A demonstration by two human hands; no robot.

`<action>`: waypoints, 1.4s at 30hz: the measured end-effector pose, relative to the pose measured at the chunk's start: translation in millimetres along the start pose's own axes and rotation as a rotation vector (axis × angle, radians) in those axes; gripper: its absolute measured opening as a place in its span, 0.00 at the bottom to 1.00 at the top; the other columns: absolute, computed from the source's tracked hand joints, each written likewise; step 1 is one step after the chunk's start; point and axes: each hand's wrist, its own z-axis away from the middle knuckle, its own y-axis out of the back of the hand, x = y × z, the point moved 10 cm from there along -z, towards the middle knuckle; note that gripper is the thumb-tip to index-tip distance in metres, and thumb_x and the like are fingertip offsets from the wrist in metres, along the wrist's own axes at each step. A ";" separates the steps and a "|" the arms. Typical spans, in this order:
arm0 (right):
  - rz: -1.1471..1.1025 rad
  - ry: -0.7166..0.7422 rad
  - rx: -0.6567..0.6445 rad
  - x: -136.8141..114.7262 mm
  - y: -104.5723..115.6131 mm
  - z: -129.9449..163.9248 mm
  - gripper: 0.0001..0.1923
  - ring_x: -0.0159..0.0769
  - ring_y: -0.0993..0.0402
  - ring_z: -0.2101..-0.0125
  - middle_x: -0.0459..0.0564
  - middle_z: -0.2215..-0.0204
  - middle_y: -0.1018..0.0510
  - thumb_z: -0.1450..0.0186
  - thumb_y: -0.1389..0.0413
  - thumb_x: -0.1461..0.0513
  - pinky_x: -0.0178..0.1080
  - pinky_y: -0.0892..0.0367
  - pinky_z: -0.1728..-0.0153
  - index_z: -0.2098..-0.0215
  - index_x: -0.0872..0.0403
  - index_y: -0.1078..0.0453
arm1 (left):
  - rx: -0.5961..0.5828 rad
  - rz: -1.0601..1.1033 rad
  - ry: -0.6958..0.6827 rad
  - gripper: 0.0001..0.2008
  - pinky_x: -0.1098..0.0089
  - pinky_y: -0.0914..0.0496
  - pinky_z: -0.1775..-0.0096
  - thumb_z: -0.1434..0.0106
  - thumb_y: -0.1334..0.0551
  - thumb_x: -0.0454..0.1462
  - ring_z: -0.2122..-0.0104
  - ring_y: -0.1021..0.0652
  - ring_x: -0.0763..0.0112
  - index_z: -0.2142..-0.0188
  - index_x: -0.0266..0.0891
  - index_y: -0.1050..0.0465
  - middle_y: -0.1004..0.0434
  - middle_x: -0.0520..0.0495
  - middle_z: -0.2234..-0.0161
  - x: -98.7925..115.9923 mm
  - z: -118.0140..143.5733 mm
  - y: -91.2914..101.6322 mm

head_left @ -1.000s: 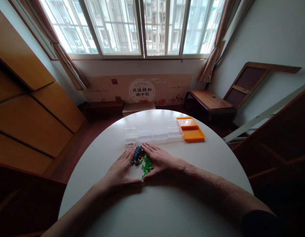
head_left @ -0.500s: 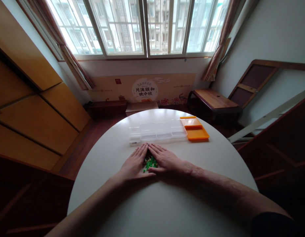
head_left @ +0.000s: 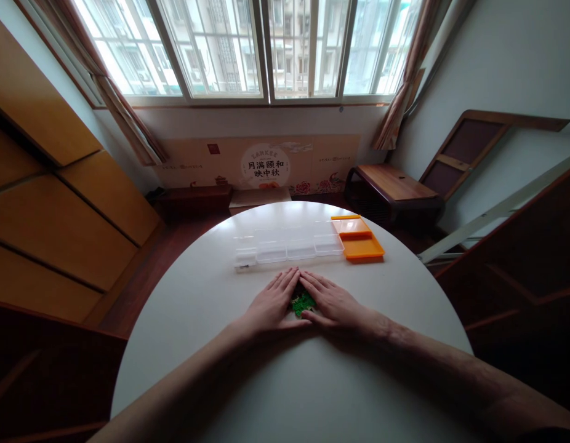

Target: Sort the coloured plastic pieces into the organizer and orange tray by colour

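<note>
Left hand and right hand are lying palm-down over a round, glossy white table. Fingers are stretching out straight and slanting inward, fingertips meeting or almost meeting at the far end; thumbs are coming together on the near side. Neither hand is clenching or visibly grasping anything; both are ringing the pile like a fence. Whether pieces are sitting under the palms, cannot tell.

Pile of small, mostly green pieces is lying on the table, between the hands, darker and tan specks showing at its edges, too small to make out. It is sitting right by the inner edges of both hands; exact contact unclear.

Past the fingertips, a clear plastic compartment tray is lying crosswise, near but apart from the hands. An orange rectangular plastic tray is sitting just beside its right end. Farther back, a beige printed panel with Chinese characters is standing along the wall, below a wide barred window.
</note>
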 end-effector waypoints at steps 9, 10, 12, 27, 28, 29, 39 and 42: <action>-0.054 -0.052 0.023 11.5 -1.1 -8.5 0.61 0.59 0.54 0.20 0.67 0.20 0.49 0.31 0.38 0.35 0.61 0.48 0.21 0.17 0.58 0.58 | 0.073 0.037 -0.011 0.67 0.46 0.35 0.26 0.41 0.29 0.68 0.24 0.36 0.39 0.17 0.46 0.62 0.44 0.33 0.22 -6.1 11.7 23.9; -0.053 -0.066 0.017 13.3 -4.2 -11.2 0.64 0.60 0.55 0.20 0.68 0.20 0.49 0.33 0.37 0.33 0.61 0.49 0.21 0.17 0.58 0.58 | 0.066 0.034 -0.011 0.67 0.46 0.34 0.27 0.41 0.29 0.69 0.25 0.36 0.39 0.17 0.46 0.61 0.44 0.33 0.22 -10.0 16.5 27.2; -0.043 -0.081 0.010 13.7 -10.3 -17.8 0.69 0.63 0.56 0.20 0.70 0.20 0.51 0.38 0.36 0.29 0.62 0.51 0.21 0.17 0.60 0.56 | 0.056 0.035 -0.007 0.67 0.46 0.34 0.27 0.41 0.29 0.69 0.25 0.35 0.38 0.17 0.46 0.60 0.44 0.33 0.22 -20.1 28.8 34.4; 0.031 -0.054 0.014 -73.1 -63.0 -87.5 0.46 0.57 0.52 0.20 0.68 0.21 0.46 0.24 0.43 0.42 0.57 0.51 0.20 0.22 0.64 0.45 | 0.086 -0.065 0.200 0.44 0.51 0.34 0.28 0.25 0.41 0.61 0.27 0.32 0.44 0.20 0.43 0.49 0.39 0.36 0.23 -107.1 146.7 80.9; 0.025 -0.043 0.019 -79.8 -67.2 -93.3 0.44 0.56 0.51 0.20 0.68 0.21 0.45 0.23 0.44 0.44 0.56 0.51 0.20 0.22 0.64 0.45 | 0.092 -0.082 0.217 0.44 0.51 0.34 0.28 0.25 0.41 0.61 0.27 0.31 0.45 0.20 0.43 0.48 0.39 0.37 0.23 -110.5 153.8 84.5; 0.019 -0.031 0.023 -86.2 -71.4 -99.0 0.43 0.55 0.51 0.20 0.68 0.21 0.45 0.23 0.44 0.45 0.56 0.51 0.20 0.22 0.64 0.44 | 0.100 -0.098 0.237 0.43 0.52 0.34 0.28 0.24 0.42 0.61 0.27 0.31 0.45 0.21 0.42 0.46 0.39 0.37 0.23 -114.2 161.0 87.6; 0.013 0.040 0.038 -143.1 -104.3 -148.5 0.37 0.54 0.48 0.21 0.67 0.22 0.42 0.21 0.46 0.50 0.52 0.50 0.21 0.23 0.66 0.44 | 0.306 -0.184 0.510 0.35 0.48 0.36 0.26 0.20 0.55 0.54 0.27 0.31 0.49 0.27 0.35 0.36 0.33 0.36 0.26 -158.8 222.5 105.7; 0.005 0.050 0.047 -154.7 -112.4 -159.1 0.38 0.55 0.47 0.22 0.67 0.22 0.41 0.21 0.46 0.49 0.53 0.48 0.21 0.24 0.65 0.44 | 0.329 -0.190 0.526 0.35 0.47 0.36 0.26 0.21 0.55 0.54 0.27 0.30 0.49 0.28 0.35 0.34 0.31 0.35 0.27 -161.5 225.2 105.9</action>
